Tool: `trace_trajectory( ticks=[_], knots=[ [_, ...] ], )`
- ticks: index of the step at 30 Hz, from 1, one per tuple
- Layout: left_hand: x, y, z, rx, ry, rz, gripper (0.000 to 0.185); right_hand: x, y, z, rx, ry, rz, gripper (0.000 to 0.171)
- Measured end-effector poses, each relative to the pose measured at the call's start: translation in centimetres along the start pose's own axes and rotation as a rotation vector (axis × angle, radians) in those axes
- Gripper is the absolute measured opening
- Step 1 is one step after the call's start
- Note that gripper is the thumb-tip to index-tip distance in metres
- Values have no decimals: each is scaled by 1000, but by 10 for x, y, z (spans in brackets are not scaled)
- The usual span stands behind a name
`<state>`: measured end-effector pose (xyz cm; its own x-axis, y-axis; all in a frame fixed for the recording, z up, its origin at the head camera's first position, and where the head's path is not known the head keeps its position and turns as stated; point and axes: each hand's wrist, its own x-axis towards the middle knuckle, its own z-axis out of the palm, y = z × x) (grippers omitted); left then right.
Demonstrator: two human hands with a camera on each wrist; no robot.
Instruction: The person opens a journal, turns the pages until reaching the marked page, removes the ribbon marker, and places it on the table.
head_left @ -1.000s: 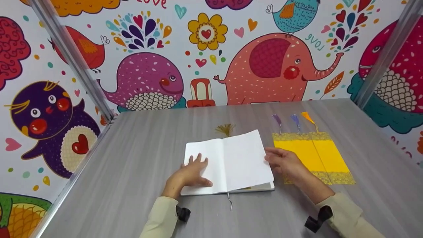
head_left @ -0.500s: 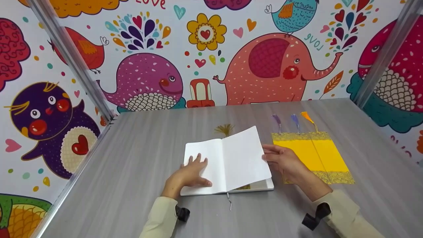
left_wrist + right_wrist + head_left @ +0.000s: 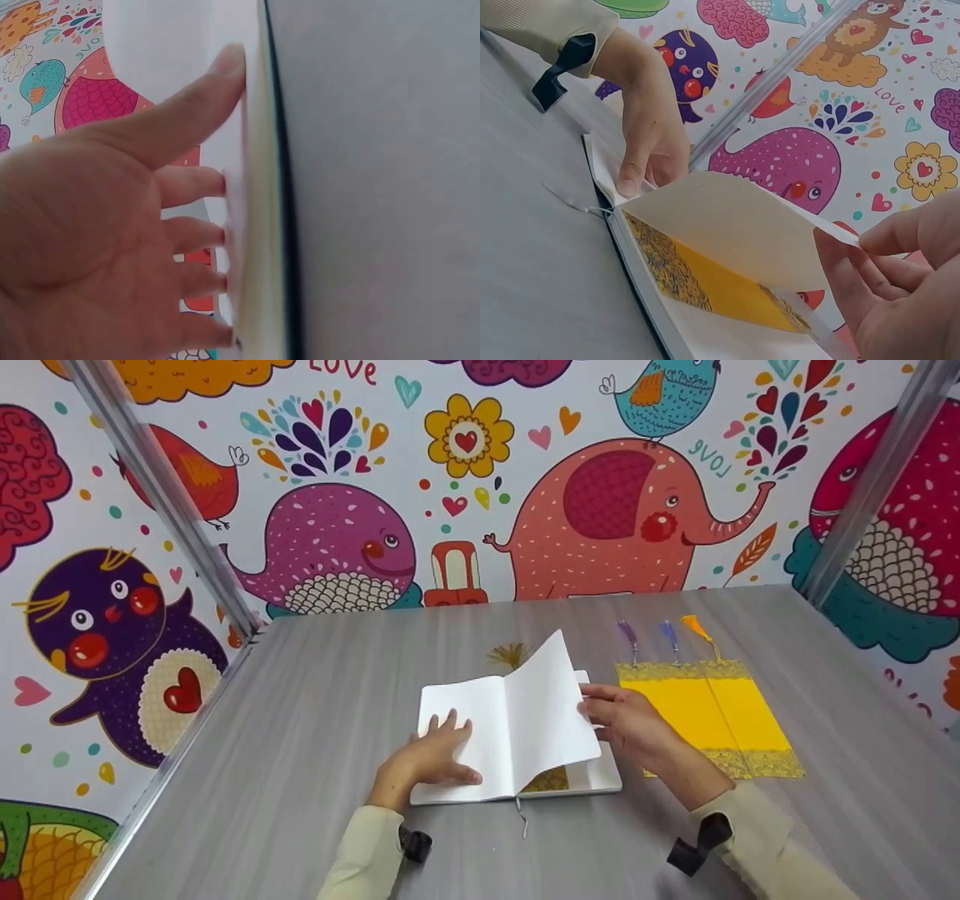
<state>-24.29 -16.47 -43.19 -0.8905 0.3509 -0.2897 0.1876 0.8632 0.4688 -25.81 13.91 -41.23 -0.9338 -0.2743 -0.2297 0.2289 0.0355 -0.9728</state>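
An open notebook (image 3: 469,735) with blank white pages lies on the table. My left hand (image 3: 435,750) rests on its left page with fingers spread; in the left wrist view, the thumb and fingertips press on the paper. My right hand (image 3: 634,727) pinches the outer edge of a right-hand page (image 3: 551,712) and holds it lifted and bowed. Under that page, a yellow bookmark with a patterned gold band (image 3: 727,285) lies in the notebook. A gold tassel (image 3: 508,654) sticks out past the top edge. A thin ribbon (image 3: 523,817) hangs from the bottom of the spine.
Right of the notebook, yellow bookmarks (image 3: 739,712) with patterned gold bands lie side by side. Purple (image 3: 628,634), blue (image 3: 670,634) and orange (image 3: 697,626) tassels extend from their tops. A cartoon-printed wall (image 3: 465,510) stands behind the grey table (image 3: 300,697).
My right hand has drawn the page up and to the left, baring more of the bookmark beneath it. The left hand has stayed in place on the left page.
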Motion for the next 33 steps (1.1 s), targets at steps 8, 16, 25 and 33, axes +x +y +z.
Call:
trace_trajectory(
  ticks=[8, 16, 25, 33],
  knots=[
    [0, -1, -2, -2, -5, 7, 86, 5, -2, 17, -33, -98, -46, 57],
    [3, -13, -8, -157, 166, 7, 59, 2, 2, 34, -258, -208, -134, 58],
    [6, -24, -19, -431, 340, 64, 63, -5, 9, 51, -524, -263, -243, 57],
    [4, -37, -27, -576, 364, 62, 65, -3, 10, 66, -784, -333, -301, 64]
  ],
)
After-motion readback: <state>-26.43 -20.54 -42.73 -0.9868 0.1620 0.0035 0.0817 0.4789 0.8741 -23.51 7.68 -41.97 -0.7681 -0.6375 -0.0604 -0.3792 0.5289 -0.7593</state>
